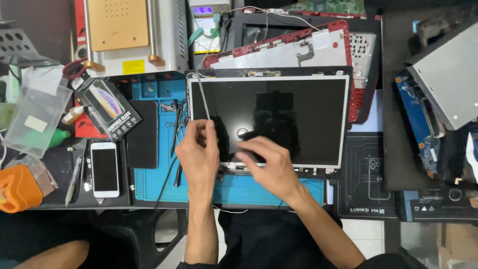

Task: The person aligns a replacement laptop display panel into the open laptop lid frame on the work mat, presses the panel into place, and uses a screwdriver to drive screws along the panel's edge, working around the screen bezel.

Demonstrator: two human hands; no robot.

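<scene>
The left hand rests at the lower left corner of the laptop screen panel, fingers curled close together with thumb and forefinger pinched on a thin silvery strip that runs up along the panel's left edge. The right hand lies over the panel's lower edge, just right of the left hand, fingers bent and loosely gathered; it is blurred, so whether it grips anything or only presses the panel's bottom rim is hard to tell.

The panel lies flat, glass up, on a blue work mat that shows below and to the left of it. Its long axis runs left to right, its bottom edge toward the person. Left of the panel on the mat lie a black slab and a pair of tweezers; farther left sit a white phone, a boxed screen protector and an orange object. Right of the panel is a black printed mat, and beyond that a blue circuit board under a grey metal drive. Behind the panel a red-rimmed laptop lid lies tilted, and left of that stands a machine with a tan plate.
</scene>
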